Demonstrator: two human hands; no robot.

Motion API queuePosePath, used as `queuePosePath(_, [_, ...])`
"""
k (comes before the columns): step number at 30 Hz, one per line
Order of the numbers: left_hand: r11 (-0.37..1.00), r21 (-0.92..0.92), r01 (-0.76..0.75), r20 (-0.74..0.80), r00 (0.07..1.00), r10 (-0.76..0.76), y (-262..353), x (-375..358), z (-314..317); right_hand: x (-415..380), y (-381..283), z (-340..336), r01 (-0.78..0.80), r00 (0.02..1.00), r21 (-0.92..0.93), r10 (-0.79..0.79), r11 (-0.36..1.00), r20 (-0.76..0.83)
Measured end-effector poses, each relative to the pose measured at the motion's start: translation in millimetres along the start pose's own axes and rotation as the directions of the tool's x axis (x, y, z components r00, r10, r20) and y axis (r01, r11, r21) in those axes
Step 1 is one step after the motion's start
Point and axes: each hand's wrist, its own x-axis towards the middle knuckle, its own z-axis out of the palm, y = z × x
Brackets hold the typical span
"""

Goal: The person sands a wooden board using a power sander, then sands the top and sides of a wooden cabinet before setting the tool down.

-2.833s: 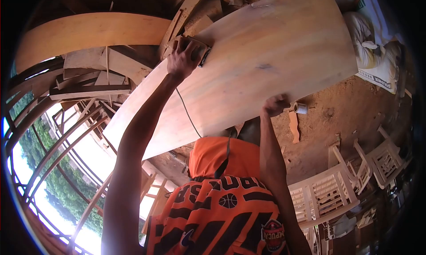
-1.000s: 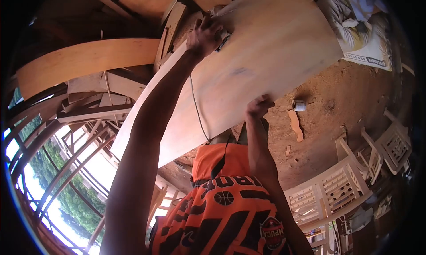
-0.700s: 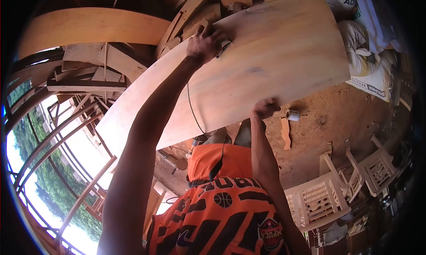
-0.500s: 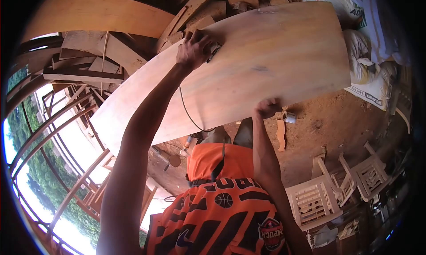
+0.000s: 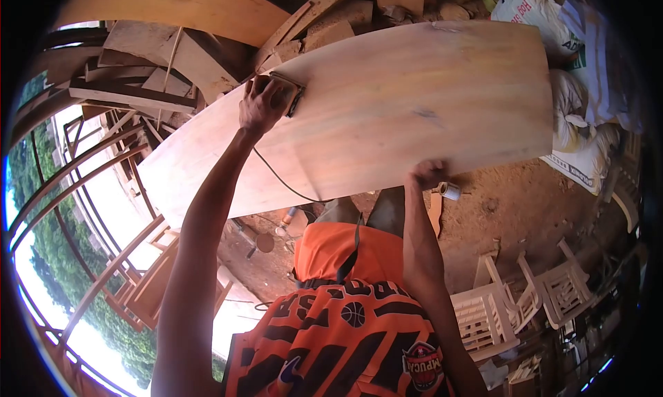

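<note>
A large pale wooden board lies across the view in front of me, with rounded ends and a dark mark near its middle. My left hand is closed around an electric sander, set on the board's far left part. A dark cord trails from the sander across the board to its near edge. At the near right edge, my right hand grips the board with curled fingers. A small tin can stands on the ground just beyond that hand.
Stacked timber offcuts crowd the far left, by another curved wooden panel. Filled sacks stand against the board's right end. Slatted wooden chairs are at lower right. A disc-headed tool lies on the ground below the board.
My left hand has slid the sander leftward along the far side of the board. The right hand stays at the near edge. The whole view has shifted slightly.
</note>
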Motion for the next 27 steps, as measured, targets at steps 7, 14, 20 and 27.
queuePosePath(7, [1.0,0.011,-0.019,-0.004,1.0,0.02,-3,-1,-3,24,33,27,0.108,0.993,-0.088,-0.103,0.99,0.057])
queuePosePath(14, [0.992,0.007,-0.13,0.043,0.991,0.129,48,38,14,-15,-7,-19,0.144,0.989,0.146,-0.139,0.979,-0.046])
queuePosePath(20, [0.985,-0.022,-0.171,0.066,0.983,0.172,110,70,33,-10,11,-5,0.255,0.96,0.118,-0.236,0.96,-0.151])
queuePosePath(27, [0.983,-0.043,-0.177,0.122,0.976,0.181,168,117,55,-69,-37,-124,0.096,0.912,0.872,-0.393,0.479,0.116])
